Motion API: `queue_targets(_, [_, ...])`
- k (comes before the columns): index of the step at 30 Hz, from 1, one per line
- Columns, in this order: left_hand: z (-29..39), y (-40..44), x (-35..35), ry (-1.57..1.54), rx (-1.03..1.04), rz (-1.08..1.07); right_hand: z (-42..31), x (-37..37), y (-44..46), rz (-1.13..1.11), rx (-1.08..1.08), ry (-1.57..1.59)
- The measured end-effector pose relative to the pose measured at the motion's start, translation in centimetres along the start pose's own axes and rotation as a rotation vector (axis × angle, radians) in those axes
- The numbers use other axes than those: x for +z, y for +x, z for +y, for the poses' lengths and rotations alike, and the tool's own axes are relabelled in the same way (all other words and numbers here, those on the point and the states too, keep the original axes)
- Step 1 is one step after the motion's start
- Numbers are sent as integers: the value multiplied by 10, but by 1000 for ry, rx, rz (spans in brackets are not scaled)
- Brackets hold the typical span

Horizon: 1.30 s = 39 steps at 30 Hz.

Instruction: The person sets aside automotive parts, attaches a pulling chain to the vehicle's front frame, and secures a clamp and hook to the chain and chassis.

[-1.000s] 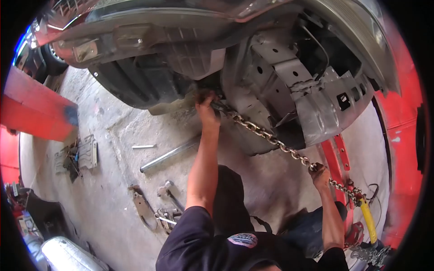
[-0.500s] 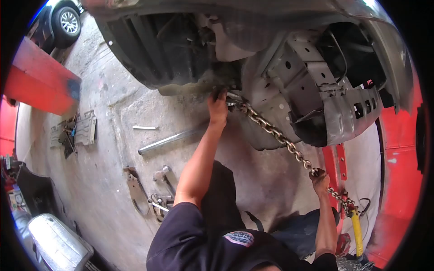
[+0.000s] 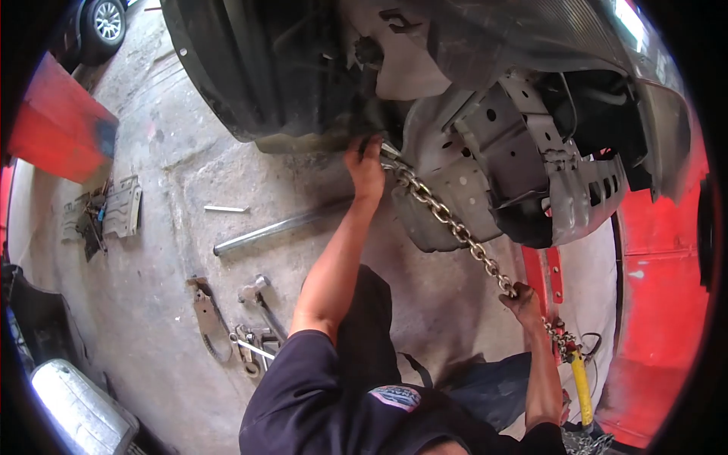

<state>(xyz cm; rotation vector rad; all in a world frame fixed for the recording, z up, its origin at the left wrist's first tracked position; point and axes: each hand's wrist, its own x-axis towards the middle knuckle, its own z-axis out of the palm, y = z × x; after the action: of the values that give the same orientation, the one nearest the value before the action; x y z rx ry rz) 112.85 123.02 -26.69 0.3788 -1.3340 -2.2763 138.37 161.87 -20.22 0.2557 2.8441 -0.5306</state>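
A heavy metal chain (image 3: pixel 453 220) slants from the underside of the vehicle body (image 3: pixel 516 144) down to the right. At its upper end my left hand (image 3: pixel 365 168) is closed around the metal end piece, close under the dark wheel-arch liner (image 3: pixel 280 76); the fingertips are partly hidden there. Lower down, my right hand (image 3: pixel 523 305) grips the chain with fingers wrapped round the links. Past that hand the chain runs on to a yellow cylinder (image 3: pixel 581 387) beside a red steel arm (image 3: pixel 540 280).
On the concrete floor lie a long metal pipe (image 3: pixel 265 233), a hammer (image 3: pixel 258 292), several wrenches (image 3: pixel 250 353) and a flat metal bracket (image 3: pixel 206 315). Red posts stand at left (image 3: pixel 61 121) and right (image 3: pixel 660 280). A chrome part (image 3: pixel 83 409) sits at lower left.
My right hand and the chain's lower stretch have shifted slightly left and inward. The view has moved a little; my left hand stays at the chain's upper end.
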Motion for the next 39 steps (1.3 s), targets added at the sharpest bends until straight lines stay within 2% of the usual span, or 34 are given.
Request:
queue_targets(1, [0, -1, 0, -24, 15, 1, -4, 3, 4, -22, -27, 28])
queue_targets(4, [-5, 0, 6, -114, -31, 70, -11, 18, 20, -77, 32, 548])
queue_targets(7, [-8, 2, 3, -155, -30, 12, -16, 11, 19, -16, -18, -15])
queue_targets(10, [-22, 6, 3, -184, -21, 14, 15, 28, 23, 94, -125, 192])
queue_targets(13, [-15, 7, 4, -222, -51, -14, -19, 16, 19, 78, -64, -111])
queue_targets(19, [0, -1, 3, -173, -9, -9, -35, 12, 12, 103, -4, -83])
queue_targets(22, [-3, -1, 8, -270, -31, 24, -46, -3, 7, 30, 24, -158])
queue_targets(25, [-8, 2, 4, -153, -40, 17, -37, -1, 5, 96, 3, 378])
queue_targets(28, [-8, 7, 5, -161, -32, -27, -48, -8, 8, 94, 12, -56])
queue_targets(31, [5, 5, 6, 45, -109, -22, -33, 7, 13, 128, -9, -61])
queue_targets(34, [-8, 7, 7, 134, 102, -40, 47, 57, 32, 192, -51, 644])
queue_targets(37, [2, 3, 12, 87, 117, -32, -39, 11, 16, 106, 1, -76])
queue_targets(39, [-2, 3, 12, 123, 128, 5, -18, 26, 23, 86, -12, -46])
